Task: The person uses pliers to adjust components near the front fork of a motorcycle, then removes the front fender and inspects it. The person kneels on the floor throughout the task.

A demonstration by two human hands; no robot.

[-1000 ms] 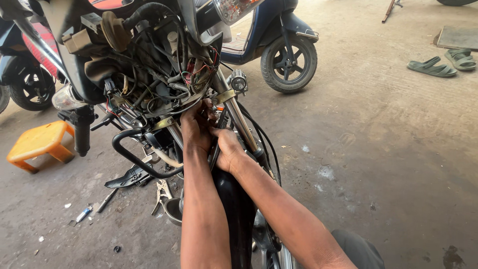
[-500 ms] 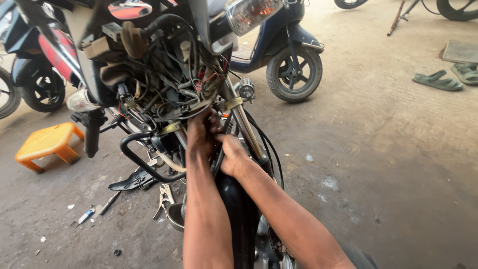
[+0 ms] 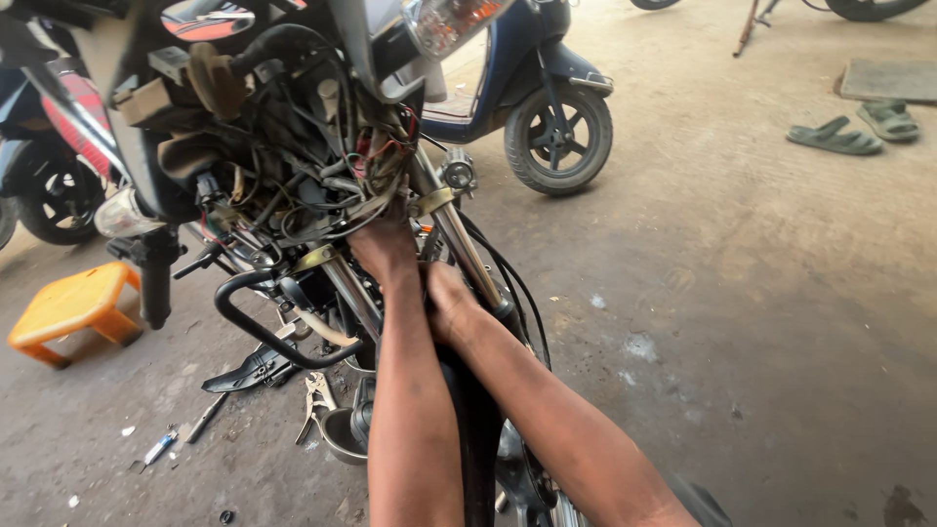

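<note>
A motorcycle stands facing me with its headlight off and a tangle of wires exposed between the chrome fork tubes. My left hand reaches up under the wire bundle, its fingers buried among the cables. My right hand sits just below and to the right of it, pressed in beside the right fork tube above the front tyre. The fingers of both hands are hidden, so what they grip is unclear. An orange turn signal sticks out above.
A black crash guard juts out to the left. On the concrete floor lie pliers, a screwdriver, a metal bowl and an orange stool. A blue scooter is parked behind, a red motorbike at left, sandals far right.
My view has shifted slightly right and closer. Both hands stay at the same spot between the forks, with only small movement.
</note>
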